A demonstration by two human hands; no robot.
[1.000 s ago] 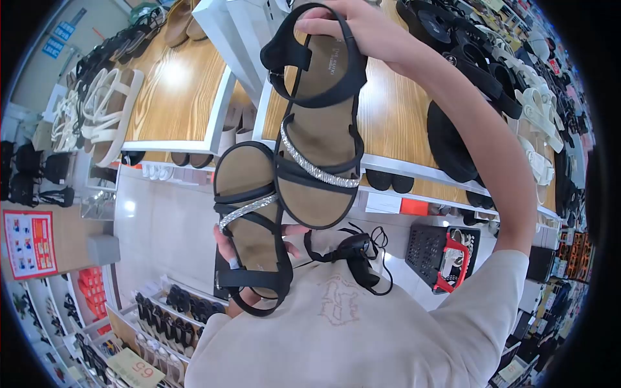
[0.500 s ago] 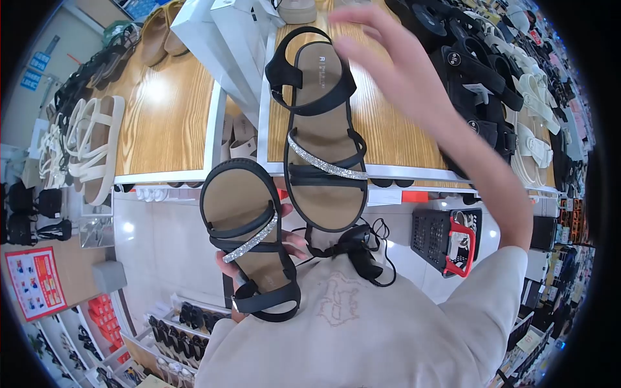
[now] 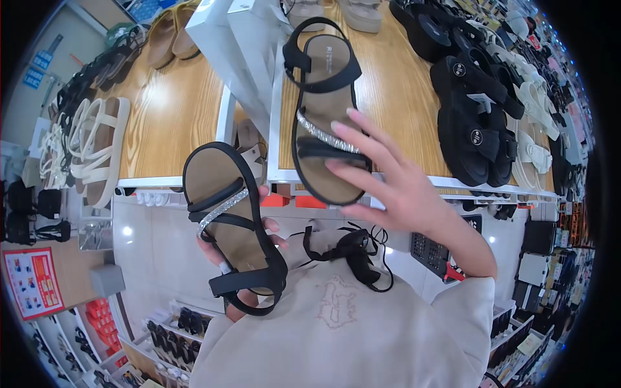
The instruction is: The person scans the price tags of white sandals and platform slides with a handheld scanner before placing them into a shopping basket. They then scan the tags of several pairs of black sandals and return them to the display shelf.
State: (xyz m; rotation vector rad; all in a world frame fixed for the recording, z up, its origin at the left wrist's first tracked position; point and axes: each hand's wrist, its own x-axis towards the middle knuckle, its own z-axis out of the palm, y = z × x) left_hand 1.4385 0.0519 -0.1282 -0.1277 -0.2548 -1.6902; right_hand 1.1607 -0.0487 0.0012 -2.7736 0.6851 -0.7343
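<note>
A black sandal with a tan insole and a sparkling strap (image 3: 217, 169) is held up in front of my chest by my left hand (image 3: 211, 251). Fingers of that hand show on both sides of it, with the palm hidden underneath. Its matching sandal (image 3: 325, 102) rests at the front edge of the display table, heel strap pointing away and toe end overhanging the edge. Over the front of this one hovers my right hand (image 3: 404, 194), fingers spread, the tips overlapping the glittering strap and the insole.
White display boards (image 3: 242, 55) stand left of the sandal on the wooden table (image 3: 401, 123). Chunky black sandals (image 3: 462, 126) sit to the right, cream sandals (image 3: 103, 145) to the left. A black basket (image 3: 428, 249) with a red handle is on the floor below.
My right hand has come down from the heel end to the front of the table sandal. That sandal has shifted slightly up and right in view. The held sandal has moved a little left and up.
</note>
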